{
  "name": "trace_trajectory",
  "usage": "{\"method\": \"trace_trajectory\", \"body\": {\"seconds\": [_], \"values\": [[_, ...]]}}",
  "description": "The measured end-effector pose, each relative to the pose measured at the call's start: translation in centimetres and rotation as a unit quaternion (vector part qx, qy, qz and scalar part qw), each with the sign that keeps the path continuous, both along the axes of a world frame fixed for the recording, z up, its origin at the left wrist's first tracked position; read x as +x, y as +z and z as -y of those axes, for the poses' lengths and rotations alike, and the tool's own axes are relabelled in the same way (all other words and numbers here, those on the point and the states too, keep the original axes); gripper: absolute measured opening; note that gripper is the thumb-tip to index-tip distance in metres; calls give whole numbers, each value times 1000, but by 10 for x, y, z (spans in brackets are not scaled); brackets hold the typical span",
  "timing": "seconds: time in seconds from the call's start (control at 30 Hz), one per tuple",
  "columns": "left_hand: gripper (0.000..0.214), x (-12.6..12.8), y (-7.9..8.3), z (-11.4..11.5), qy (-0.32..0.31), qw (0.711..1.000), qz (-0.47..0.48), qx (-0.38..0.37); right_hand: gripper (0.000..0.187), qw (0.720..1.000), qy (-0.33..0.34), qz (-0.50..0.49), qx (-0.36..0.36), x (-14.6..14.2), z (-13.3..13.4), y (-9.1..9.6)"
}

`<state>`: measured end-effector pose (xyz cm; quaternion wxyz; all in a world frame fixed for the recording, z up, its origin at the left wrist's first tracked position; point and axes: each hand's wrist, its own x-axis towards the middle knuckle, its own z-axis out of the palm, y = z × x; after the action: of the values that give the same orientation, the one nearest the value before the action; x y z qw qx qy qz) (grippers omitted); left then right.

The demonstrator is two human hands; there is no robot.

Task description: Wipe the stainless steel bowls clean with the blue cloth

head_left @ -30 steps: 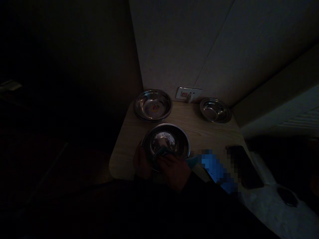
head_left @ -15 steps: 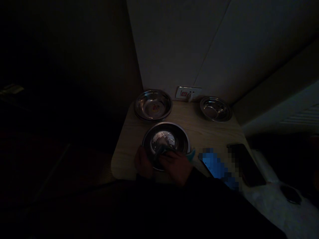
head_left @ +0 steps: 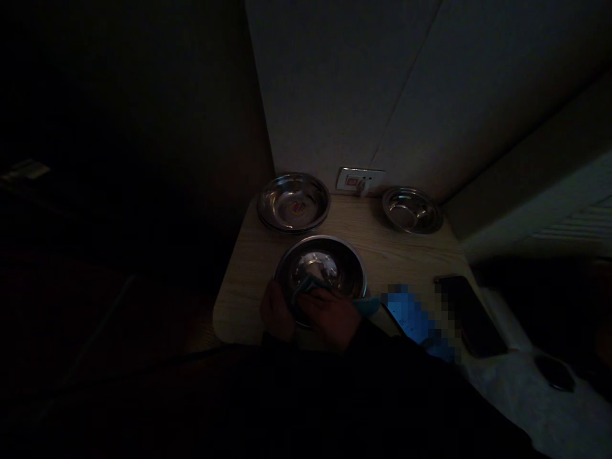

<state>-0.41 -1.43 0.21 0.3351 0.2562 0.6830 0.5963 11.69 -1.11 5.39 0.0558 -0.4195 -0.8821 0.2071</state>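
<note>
The scene is very dark. A steel bowl (head_left: pixel 335 264) stands near the front of a small wooden table (head_left: pixel 248 274). My left hand (head_left: pixel 276 312) is closed on the bowl's near left rim. My right hand (head_left: pixel 329 317) is closed on a blue-green cloth (head_left: pixel 368 306) and presses it inside the bowl's near side. Both sleeves are dark.
At the back left of the table a steel bowl (head_left: pixel 293 202) sits on another like it; a smaller steel bowl (head_left: pixel 412 210) is at the back right. A wall socket (head_left: pixel 359 180) lies between them. A dark phone (head_left: pixel 471 315) lies at the right edge.
My right hand with the cloth has shifted slightly left inside the bowl. The left hand stays on the rim.
</note>
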Motion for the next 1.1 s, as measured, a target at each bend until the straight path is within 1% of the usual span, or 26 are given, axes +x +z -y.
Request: {"method": "trace_trajectory", "body": {"seconds": [0.07,0.13,0.23,0.33,0.4,0.47,0.53,0.6,0.67,0.73,0.83,0.9,1.0,1.1], "values": [[47,-2,1,0,6,1000,-8,-17,38,1000,-19,-22,2,-9,-4,1],[45,-3,4,-1,32,999,-25,-29,40,999,-30,-25,-5,-16,-7,3],[44,-1,8,-2,57,997,-40,-33,33,1000,-5,11,-17,-8,-5,5],[47,2,10,-1,39,998,-34,-25,28,998,12,52,-14,8,0,4],[46,3,9,0,17,999,-34,-19,30,999,8,49,-6,9,1,1],[45,3,6,1,11,999,-36,-20,34,1000,-2,25,7,0,-3,-1],[43,2,4,1,27,999,-36,-27,39,1000,-10,0,15,-12,-7,-1],[42,1,5,1,47,998,-34,-31,40,1000,-11,-4,12,-18,-9,2],[43,2,7,0,55,997,-34,-34,37,1000,-3,15,-3,-13,-8,8],[43,3,10,-1,49,998,-31,-30,31,999,6,46,-24,-1,-4,13],[42,4,12,-2,46,998,-19,-25,28,997,6,68,-38,13,1,15],[43,4,12,-2,43,999,-21,-26,31,998,1,53,-31,12,1,12],[44,2,10,-2,39,998,-37,-39,38,1000,-4,3,-27,-4,-5,6],[42,0,6,-1,56,996,-49,-55,42,999,-19,-37,-33,-18,-11,7]]}}
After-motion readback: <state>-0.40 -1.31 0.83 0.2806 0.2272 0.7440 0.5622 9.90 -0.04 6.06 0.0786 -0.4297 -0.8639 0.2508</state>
